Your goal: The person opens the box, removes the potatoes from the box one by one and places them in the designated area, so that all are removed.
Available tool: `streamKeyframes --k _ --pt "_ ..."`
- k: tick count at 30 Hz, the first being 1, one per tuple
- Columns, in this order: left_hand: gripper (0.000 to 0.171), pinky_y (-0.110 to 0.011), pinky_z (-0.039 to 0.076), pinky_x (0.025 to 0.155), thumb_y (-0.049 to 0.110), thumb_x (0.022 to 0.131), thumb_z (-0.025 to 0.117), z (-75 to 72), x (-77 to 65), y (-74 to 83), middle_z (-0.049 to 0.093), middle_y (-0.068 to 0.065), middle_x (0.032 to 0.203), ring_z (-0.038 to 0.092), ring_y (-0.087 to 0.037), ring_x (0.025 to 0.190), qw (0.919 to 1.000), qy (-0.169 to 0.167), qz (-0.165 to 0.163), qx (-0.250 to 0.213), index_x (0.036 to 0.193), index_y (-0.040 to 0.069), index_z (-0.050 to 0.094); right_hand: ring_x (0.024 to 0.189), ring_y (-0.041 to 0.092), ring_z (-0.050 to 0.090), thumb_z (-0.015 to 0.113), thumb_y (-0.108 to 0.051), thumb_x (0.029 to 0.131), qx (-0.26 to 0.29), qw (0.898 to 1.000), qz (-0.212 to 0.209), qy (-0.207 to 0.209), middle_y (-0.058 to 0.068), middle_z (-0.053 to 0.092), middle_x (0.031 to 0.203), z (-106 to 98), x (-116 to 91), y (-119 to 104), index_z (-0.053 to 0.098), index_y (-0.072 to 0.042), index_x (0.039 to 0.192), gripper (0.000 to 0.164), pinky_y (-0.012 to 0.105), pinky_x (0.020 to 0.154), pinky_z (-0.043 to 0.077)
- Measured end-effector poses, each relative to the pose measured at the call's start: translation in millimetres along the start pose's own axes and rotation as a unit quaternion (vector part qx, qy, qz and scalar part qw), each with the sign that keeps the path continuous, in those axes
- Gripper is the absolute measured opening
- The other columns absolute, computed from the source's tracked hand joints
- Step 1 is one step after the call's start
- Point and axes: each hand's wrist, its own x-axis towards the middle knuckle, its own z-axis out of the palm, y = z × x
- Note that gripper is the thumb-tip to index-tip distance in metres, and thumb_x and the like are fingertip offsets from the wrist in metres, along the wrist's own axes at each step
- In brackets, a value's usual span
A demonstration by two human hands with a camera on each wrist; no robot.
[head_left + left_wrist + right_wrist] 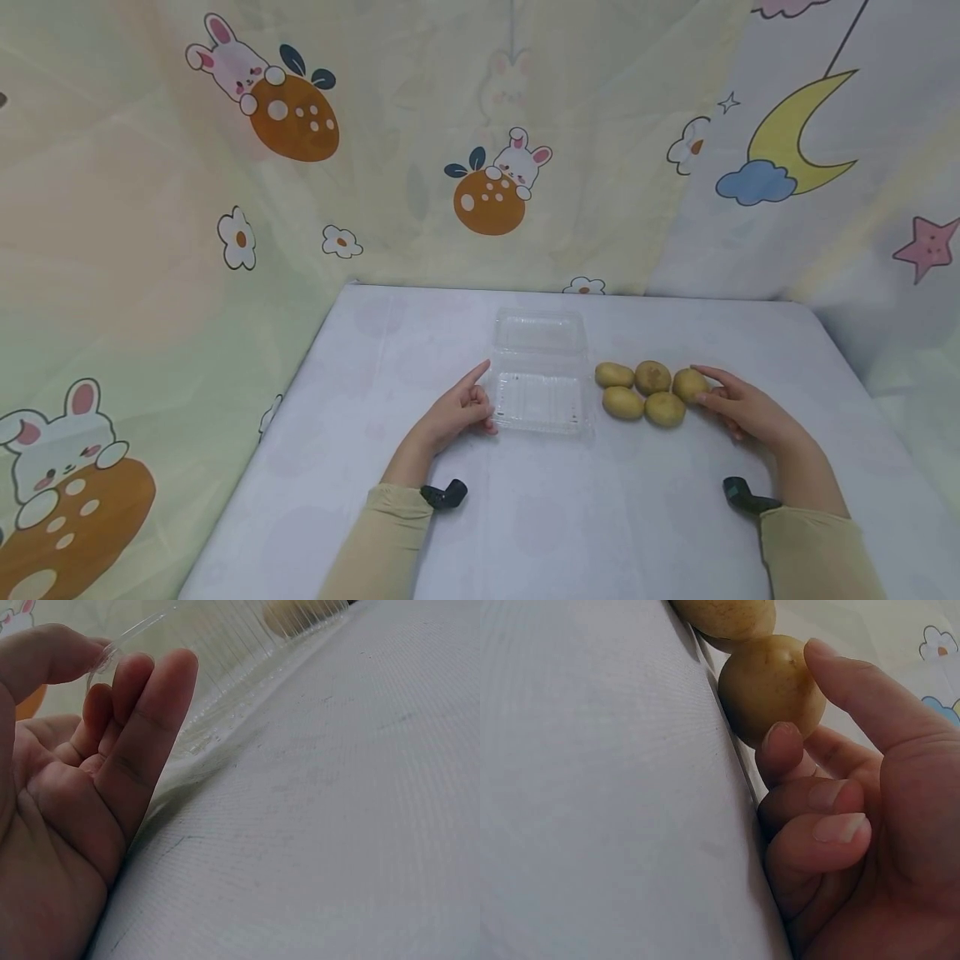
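A clear plastic clamshell container (538,403) lies opened flat on the table, its lid half toward the back wall. At its left edge, my left hand (459,410) pinches the rim between thumb and curled fingers, with the index finger stretched along the side. Several potatoes sit in a close group right of the container. My right hand (750,410) holds the rightmost potato (690,386) between thumb and fingers. In the right wrist view that potato (769,690) rests close on the cloth, the other fingers curled below it.
Next to the held one are a front potato (664,410), a back potato (652,377) and two more at the left of the group. A white cloth (570,517) covers the table. Printed fabric walls (600,167) rise behind and at both sides.
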Motion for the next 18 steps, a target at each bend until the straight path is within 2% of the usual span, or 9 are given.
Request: streamKeyframes --k 11,18 --pt "0.075 -0.045 0.062 0.08 0.007 0.098 0.054 2.0 -1.4 4.7 0.053 -0.001 0.083 0.066 -0.017 0.073 1.0 0.008 -0.003 0.001 0.16 0.025 0.014 0.047 0.014 0.044 0.055 -0.049 0.098 0.002 1.0 0.006 -0.004 0.0 0.047 0.064 -1.9 1.3 -0.2 0.027 -0.018 0.156 0.072 0.033 0.042 0.046" --pt "0.071 -0.046 0.062 0.08 0.009 0.1 0.053 2.6 -1.7 3.6 0.053 -0.001 0.083 0.066 -0.017 0.073 0.9997 0.017 -0.012 -0.009 0.158 0.032 0.019 0.047 0.013 0.043 0.055 -0.047 0.098 0.011 1.0 0.002 -0.004 0.0 0.046 0.064 -1.4 -0.6 -1.8 0.027 -0.017 0.156 0.071 0.033 0.042 0.046"
